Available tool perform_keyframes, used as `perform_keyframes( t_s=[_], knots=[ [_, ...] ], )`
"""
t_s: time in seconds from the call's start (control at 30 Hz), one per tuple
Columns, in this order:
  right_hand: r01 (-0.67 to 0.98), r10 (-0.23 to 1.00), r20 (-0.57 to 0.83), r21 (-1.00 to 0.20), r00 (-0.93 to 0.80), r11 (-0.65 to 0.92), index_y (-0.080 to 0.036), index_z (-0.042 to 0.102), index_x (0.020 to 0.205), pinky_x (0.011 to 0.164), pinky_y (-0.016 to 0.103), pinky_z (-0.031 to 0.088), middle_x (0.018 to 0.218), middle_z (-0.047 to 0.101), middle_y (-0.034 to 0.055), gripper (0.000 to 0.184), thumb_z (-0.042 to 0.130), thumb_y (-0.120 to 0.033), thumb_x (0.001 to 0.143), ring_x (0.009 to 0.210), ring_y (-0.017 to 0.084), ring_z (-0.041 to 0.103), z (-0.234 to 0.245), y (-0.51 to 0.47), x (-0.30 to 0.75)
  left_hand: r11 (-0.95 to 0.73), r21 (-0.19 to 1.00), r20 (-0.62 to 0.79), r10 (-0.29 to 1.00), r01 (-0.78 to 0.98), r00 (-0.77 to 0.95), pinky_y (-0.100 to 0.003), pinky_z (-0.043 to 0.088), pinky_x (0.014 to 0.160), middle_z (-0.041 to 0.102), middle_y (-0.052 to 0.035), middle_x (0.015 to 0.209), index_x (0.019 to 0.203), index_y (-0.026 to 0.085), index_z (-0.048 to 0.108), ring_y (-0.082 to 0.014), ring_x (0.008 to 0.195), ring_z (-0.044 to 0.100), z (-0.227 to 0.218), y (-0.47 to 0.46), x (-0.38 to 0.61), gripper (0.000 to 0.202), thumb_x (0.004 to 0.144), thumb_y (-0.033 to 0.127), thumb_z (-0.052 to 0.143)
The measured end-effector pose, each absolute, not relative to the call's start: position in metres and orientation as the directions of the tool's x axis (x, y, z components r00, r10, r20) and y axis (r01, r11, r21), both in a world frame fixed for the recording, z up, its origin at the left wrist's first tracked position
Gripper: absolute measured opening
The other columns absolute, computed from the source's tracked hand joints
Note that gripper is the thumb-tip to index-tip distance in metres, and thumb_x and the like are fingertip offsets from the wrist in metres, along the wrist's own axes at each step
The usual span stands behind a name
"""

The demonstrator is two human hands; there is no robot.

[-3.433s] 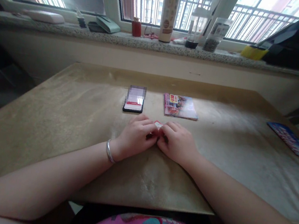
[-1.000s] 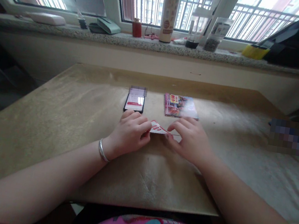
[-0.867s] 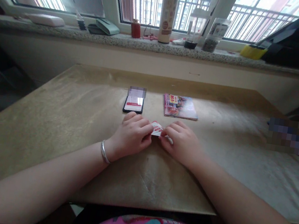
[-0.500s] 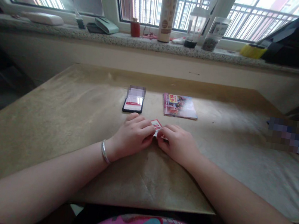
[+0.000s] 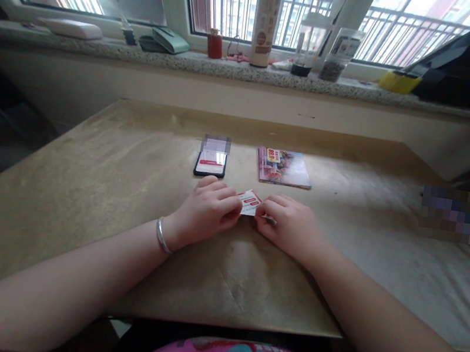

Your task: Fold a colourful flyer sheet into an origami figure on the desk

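Between my hands is a small piece of white paper (image 5: pixel 250 202) with red print and a red edge, partly covered by my fingers. My left hand (image 5: pixel 211 208), with a silver bracelet at the wrist, pinches its left side. On the right side, the curled fingers of my right hand (image 5: pixel 283 222) grip it. Just beyond my left hand lies a phone (image 5: pixel 211 163) with its screen lit. A thin booklet (image 5: pixel 285 168) with a colourful cover and a yellow price label lies flat beyond my right hand.
The tan table (image 5: pixel 94 189) reaches to the wall under the window. A blurred-out flat item (image 5: pixel 455 217) lies at its right edge. On the stone sill (image 5: pixel 216 68) stand a tall bottle (image 5: pixel 266 20), a red jar (image 5: pixel 214 45), a lidded cup (image 5: pixel 306 47) and a dark bag (image 5: pixel 467 64).
My hands have moved slightly apart, my right hand to the right. More of the paper's printed face shows between them. The phone and booklet stay in place.
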State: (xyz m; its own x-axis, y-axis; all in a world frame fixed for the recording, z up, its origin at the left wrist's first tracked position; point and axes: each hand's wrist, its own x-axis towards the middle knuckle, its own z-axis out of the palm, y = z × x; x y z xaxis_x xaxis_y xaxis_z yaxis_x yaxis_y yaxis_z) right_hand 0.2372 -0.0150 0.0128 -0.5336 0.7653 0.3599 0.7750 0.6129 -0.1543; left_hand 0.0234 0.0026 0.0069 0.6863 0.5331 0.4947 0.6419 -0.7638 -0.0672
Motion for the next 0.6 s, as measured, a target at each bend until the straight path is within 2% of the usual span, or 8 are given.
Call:
perform_keyframes(
  t_s=[0.3, 0.47, 0.6],
  knots=[
    [0.786, 0.783, 0.346, -0.172, -0.517, 0.594, -0.020, 0.063, 0.074, 0.066, 0.027, 0.037, 0.082, 0.067, 0.0026, 0.013, 0.052, -0.020, 0.082, 0.079, 0.017, 0.060, 0.016, -0.015, 0.241, -0.777, -0.044, 0.488, 0.531, 0.628, 0.692, -0.032, 0.036, 0.078, 0.064, 0.0009, 0.077, 0.077, 0.020, 0.061, -0.0157, 0.075, 0.053, 0.008, 0.005, 0.020, 0.015, 0.089, 0.027, 0.054],
    [0.793, 0.782, 0.374, -0.169, -0.498, 0.586, -0.020, 0.063, 0.075, 0.063, 0.026, 0.036, 0.079, 0.067, 0.0022, 0.011, 0.053, -0.021, 0.080, 0.075, 0.016, 0.060, 0.017, -0.013, 0.246, -0.779, 0.015, 0.486, 0.553, 0.627, 0.676, -0.031, 0.037, 0.078, 0.066, 0.0006, 0.078, 0.075, 0.020, 0.061, -0.0142, 0.074, 0.054, 0.012, 0.007, 0.016, 0.016, 0.089, 0.027, 0.056],
    [0.791, 0.797, 0.370, -0.214, -0.477, 0.573, -0.020, 0.063, 0.074, 0.063, 0.026, 0.036, 0.079, 0.067, 0.0017, 0.010, 0.054, -0.021, 0.080, 0.075, 0.016, 0.060, 0.017, -0.011, 0.251, -0.783, 0.026, 0.500, 0.548, 0.621, 0.671, -0.030, 0.037, 0.077, 0.065, 0.0007, 0.077, 0.075, 0.020, 0.061, -0.0141, 0.073, 0.054, 0.013, 0.010, 0.014, 0.016, 0.089, 0.027, 0.057]
  ],
)
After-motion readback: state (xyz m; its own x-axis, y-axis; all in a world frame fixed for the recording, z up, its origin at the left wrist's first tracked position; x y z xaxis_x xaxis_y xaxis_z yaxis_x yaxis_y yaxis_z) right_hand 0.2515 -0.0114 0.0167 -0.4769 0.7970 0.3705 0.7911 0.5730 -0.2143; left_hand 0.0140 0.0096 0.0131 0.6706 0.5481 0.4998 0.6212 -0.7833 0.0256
